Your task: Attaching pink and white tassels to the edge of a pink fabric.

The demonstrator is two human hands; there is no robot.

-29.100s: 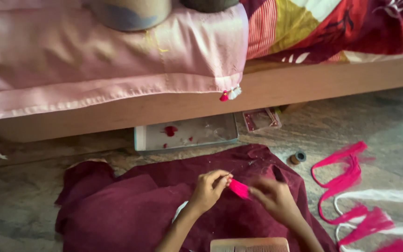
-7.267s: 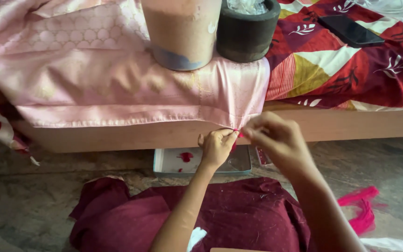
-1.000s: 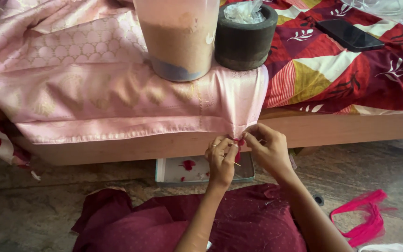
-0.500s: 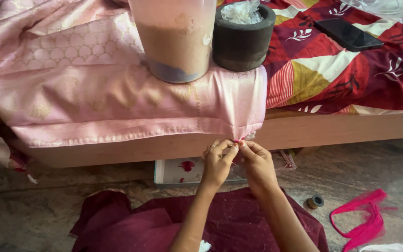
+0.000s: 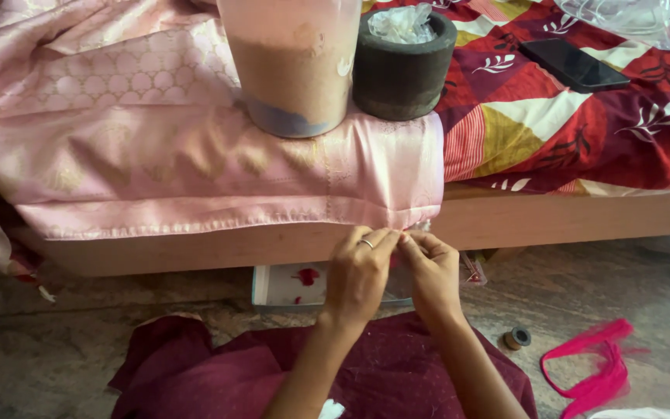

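Observation:
A pink silk cloth [image 5: 195, 155] lies over the edge of a wooden bed [image 5: 583, 217], weighted by a tall tan container [image 5: 292, 62] and a dark stone mortar [image 5: 401, 62]. My left hand [image 5: 358, 271], with a ring on one finger, and my right hand [image 5: 428, 268] meet fingertip to fingertip at the cloth's lower right corner [image 5: 416, 225]. Both pinch the hem there, where a small red bit shows between the fingers. Whatever else the fingers hold is hidden.
A maroon cloth [image 5: 219, 372] covers my lap. A white tray [image 5: 292, 283] with red bits sits under the bed. A thread spool [image 5: 516, 338] and pink tassel strands [image 5: 591, 372] lie on the stone floor. A dark phone [image 5: 574, 64] rests on the patterned bedsheet.
Both hands have dropped slightly and closed together at the hem corner. A second ago the right hand sat higher and further right.

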